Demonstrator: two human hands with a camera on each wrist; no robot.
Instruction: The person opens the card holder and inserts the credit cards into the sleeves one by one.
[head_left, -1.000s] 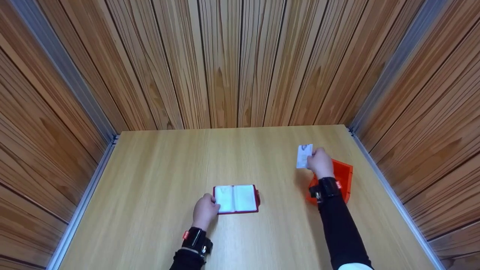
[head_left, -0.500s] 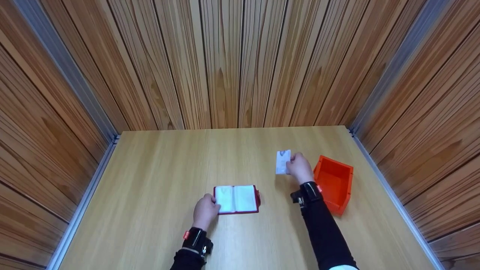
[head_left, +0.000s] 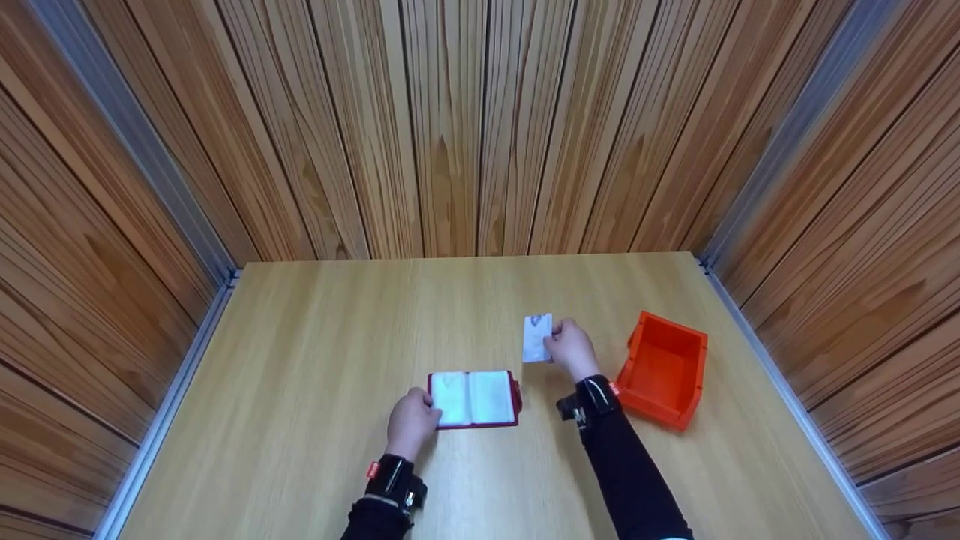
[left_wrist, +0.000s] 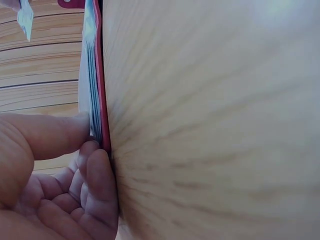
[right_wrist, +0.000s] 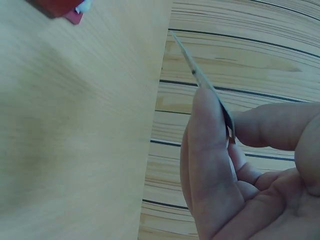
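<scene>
A red card holder (head_left: 491,397) lies spread open on the table, its pale, clear-looking sleeves facing up. My left hand (head_left: 410,424) pinches its left edge. In the left wrist view the thumb lies on the stacked sleeves (left_wrist: 93,75), with curled fingers at the red cover (left_wrist: 103,100). To the right and farther back, my right hand (head_left: 573,351) holds a white card (head_left: 535,337) with a small grey print near its top. Seen edge-on in the right wrist view, the card (right_wrist: 192,65) is pinched between thumb and index finger, raised above the tabletop.
An orange bin (head_left: 664,371) stands on the table to the right of my right hand, and its visible inside holds nothing. Wood-plank walls (head_left: 450,150) and metal rails (head_left: 165,390) enclose the light wooden table (head_left: 315,330).
My right hand has carried the card leftward and a little nearer, away from the orange bin toward the card holder. The left hand and the card holder stay in place.
</scene>
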